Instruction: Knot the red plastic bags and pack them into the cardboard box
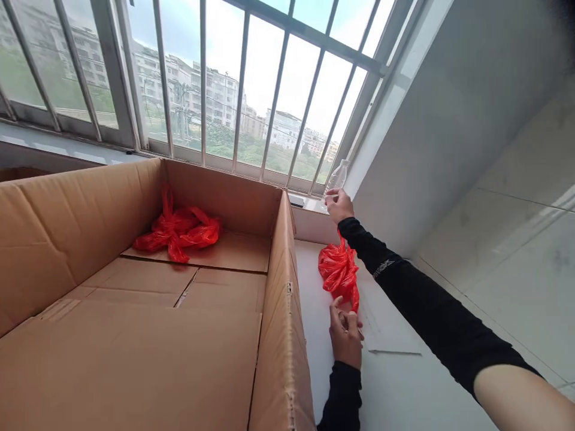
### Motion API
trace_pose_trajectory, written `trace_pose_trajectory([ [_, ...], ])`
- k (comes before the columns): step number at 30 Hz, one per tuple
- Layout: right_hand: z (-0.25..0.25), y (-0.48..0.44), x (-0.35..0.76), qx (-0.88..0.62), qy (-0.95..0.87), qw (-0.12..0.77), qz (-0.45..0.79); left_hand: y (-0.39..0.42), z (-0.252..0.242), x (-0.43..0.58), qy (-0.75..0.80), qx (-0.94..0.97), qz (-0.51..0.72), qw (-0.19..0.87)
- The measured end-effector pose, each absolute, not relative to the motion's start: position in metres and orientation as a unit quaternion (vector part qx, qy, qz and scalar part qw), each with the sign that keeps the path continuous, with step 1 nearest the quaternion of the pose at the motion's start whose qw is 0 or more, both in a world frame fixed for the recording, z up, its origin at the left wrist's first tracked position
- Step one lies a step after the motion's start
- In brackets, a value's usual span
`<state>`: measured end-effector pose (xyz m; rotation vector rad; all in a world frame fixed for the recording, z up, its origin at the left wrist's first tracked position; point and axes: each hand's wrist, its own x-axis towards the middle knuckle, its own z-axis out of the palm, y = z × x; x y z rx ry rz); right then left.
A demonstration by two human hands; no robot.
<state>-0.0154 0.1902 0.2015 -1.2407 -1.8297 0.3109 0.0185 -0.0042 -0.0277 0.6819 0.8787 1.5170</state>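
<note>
A crumpled red plastic bag is stretched between my two hands, over the white surface to the right of the large cardboard box. My left hand pinches the lower end of this bag, thumb and fingers curled together. Higher up, my right hand is closed in a pinch at the bag's upper end, and the sleeve partly hides the strand leading to it. Just behind the right fingers stands a clear plastic bottle on the window sill. Another knotted red plastic bag lies inside the box, in its far corner.
A barred window runs along the far side. The box's tall right wall stands close beside my left hand. A flat white sheet lies right of the bag. Grey wall and pale floor tiles are at the right.
</note>
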Motion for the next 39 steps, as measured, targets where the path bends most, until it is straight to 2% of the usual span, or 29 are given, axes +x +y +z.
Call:
trace_pose_trajectory([
  [4, 0.137, 0.179, 0.045, -0.562, -0.738, 0.345, 0.145, -0.001, -0.026, 0.021, 0.385, 0.296, 0.657, 0.577],
  [8, 0.103, 0.170, 0.063, -0.576, -0.743, 0.311, 0.141, -0.002, -0.020, 0.018, 0.378, 0.295, 0.659, 0.579],
  [15, 0.139, 0.164, 0.081, -0.546, -0.775, 0.304, 0.095, -0.003, -0.010, 0.003, 0.332, 0.257, 0.670, 0.612],
  [19, 0.163, 0.119, 0.096, -0.506, -0.802, 0.305, 0.086, 0.000, -0.003, -0.008, 0.278, 0.184, 0.699, 0.633],
  [22, 0.166, 0.066, 0.110, -0.409, -0.857, 0.286, 0.132, 0.002, 0.006, -0.014, 0.191, 0.125, 0.686, 0.691],
  [24, 0.161, 0.036, 0.122, -0.345, -0.881, 0.228, 0.231, 0.003, 0.012, -0.016, 0.152, 0.091, 0.678, 0.713],
  [25, 0.155, 0.026, 0.130, -0.346, -0.862, 0.252, 0.272, 0.004, 0.013, -0.015, 0.146, 0.083, 0.683, 0.711],
  [29, 0.111, 0.017, 0.157, -0.441, -0.682, 0.473, 0.341, 0.006, 0.012, -0.012, 0.178, 0.144, 0.698, 0.678],
  [32, 0.072, 0.024, 0.162, -0.464, -0.610, 0.471, 0.437, 0.008, 0.007, -0.012, 0.234, 0.238, 0.674, 0.658],
  [35, 0.044, 0.025, 0.155, -0.410, -0.572, 0.473, 0.530, 0.009, 0.002, -0.013, 0.300, 0.345, 0.629, 0.628],
  [39, 0.024, 0.021, 0.152, -0.375, -0.556, 0.526, 0.523, 0.010, -0.001, -0.014, 0.360, 0.455, 0.575, 0.577],
])
